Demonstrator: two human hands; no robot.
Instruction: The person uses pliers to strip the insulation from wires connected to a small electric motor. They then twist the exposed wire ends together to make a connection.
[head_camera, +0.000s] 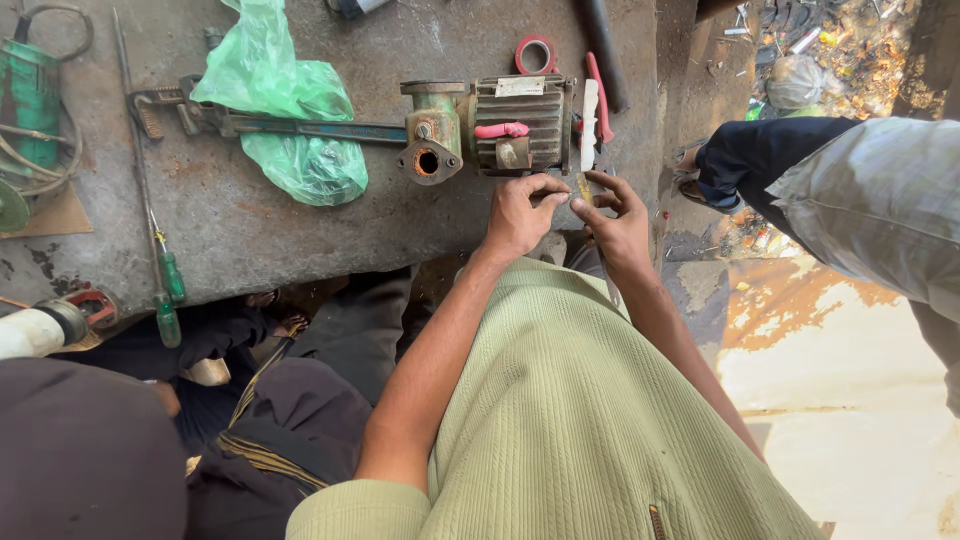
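A small green water pump motor (505, 125) with a finned body and an open flanged port lies on the stained grey workbench (250, 235). My left hand (520, 215) and my right hand (615, 220) meet just in front of the motor's right end. Their fingertips pinch a small yellowish piece (582, 190) between them; I cannot make out what it is. A pink wire lies across the motor's top. A white flat strip (589, 125) and a red-handled tool (600, 95) lie against the motor's right end.
A crumpled green plastic bag (285, 100) covers part of a long pipe wrench (170, 108). A roll of red tape (536, 53) sits behind the motor. Two green-handled screwdrivers (165, 290) lie at the bench's near left. Another person sits at the right (860, 200), another at lower left (90, 450).
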